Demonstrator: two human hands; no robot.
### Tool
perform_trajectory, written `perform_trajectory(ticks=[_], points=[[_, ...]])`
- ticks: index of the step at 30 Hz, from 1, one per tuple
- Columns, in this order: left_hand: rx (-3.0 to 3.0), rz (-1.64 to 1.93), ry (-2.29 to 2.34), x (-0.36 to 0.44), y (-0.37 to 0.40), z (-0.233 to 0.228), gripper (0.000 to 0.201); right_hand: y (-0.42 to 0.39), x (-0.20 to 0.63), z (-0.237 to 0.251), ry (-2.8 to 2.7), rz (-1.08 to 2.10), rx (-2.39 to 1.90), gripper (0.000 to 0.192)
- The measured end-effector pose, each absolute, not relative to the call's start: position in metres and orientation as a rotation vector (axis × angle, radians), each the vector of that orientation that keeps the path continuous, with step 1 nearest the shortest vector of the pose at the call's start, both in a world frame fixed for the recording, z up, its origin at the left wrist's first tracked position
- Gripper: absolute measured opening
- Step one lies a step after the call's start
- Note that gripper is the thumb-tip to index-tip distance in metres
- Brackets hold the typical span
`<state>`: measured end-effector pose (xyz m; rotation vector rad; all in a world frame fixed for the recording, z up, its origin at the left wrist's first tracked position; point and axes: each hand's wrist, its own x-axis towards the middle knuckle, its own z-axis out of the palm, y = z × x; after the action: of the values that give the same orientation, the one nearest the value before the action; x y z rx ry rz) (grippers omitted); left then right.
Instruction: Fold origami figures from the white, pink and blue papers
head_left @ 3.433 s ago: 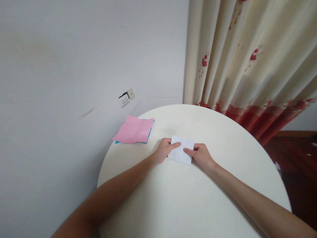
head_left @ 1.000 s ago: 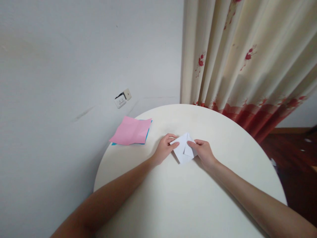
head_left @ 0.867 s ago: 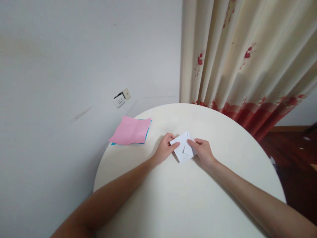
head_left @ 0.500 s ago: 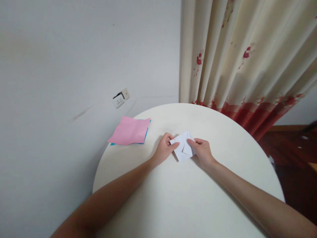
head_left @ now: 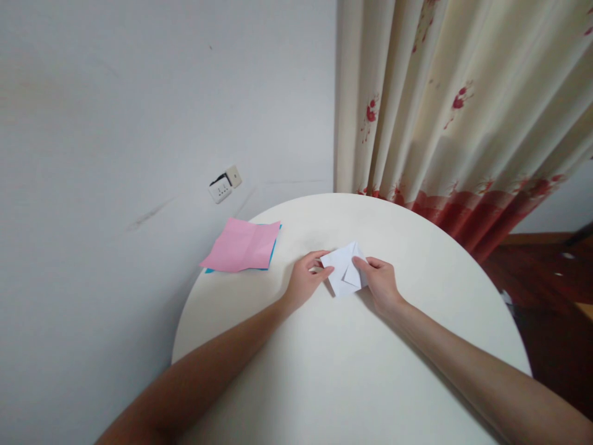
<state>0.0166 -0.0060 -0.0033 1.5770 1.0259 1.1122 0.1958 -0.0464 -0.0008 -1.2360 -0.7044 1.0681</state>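
Note:
A folded white paper (head_left: pixel 343 272) sits near the middle of the round white table (head_left: pixel 352 371), turned like a diamond with a small flap folded over on its right half. My left hand (head_left: pixel 306 278) pinches its left corner between thumb and fingers. My right hand (head_left: pixel 380 279) grips the right side, with the fingertips pressed on the flap. Both forearms rest across the table toward me.
A creased pink sheet (head_left: pixel 241 246) lies over a blue sheet (head_left: pixel 275 248) at the table's back left edge. A white wall with a socket (head_left: pixel 224 183) stands behind. A cream curtain (head_left: pixel 445 111) with red flowers hangs at the back right. Dark wooden floor (head_left: pixel 551 290) shows on the right.
The white paper lay flat as a rectangle under both hands 3.4 s ago; it is now turned to a diamond with a flap folded in. Within the last second it shifted slightly away from me.

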Motion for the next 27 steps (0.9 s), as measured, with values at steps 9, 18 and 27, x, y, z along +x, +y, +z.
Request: perform_trajectory(ticks=[9, 18, 27], points=[[1.648, 1.180, 1.040, 0.0173, -0.0070, -0.0009, 0.039, -0.0460, 0.1953, -0.0006, -0.672, 1.071, -1.216, 0.032], [1.596, 1.200, 1.002, 0.0182, -0.0032, -0.0067, 0.036, -0.0455, 0.1958, -0.0029, -0.705, 1.067, -1.221, 0.033], [1.796, 1.254, 1.049, 0.0170, -0.0087, 0.0026, 0.029, -0.0454, 0.1961, -0.0036, -0.694, 1.065, -1.218, 0.033]])
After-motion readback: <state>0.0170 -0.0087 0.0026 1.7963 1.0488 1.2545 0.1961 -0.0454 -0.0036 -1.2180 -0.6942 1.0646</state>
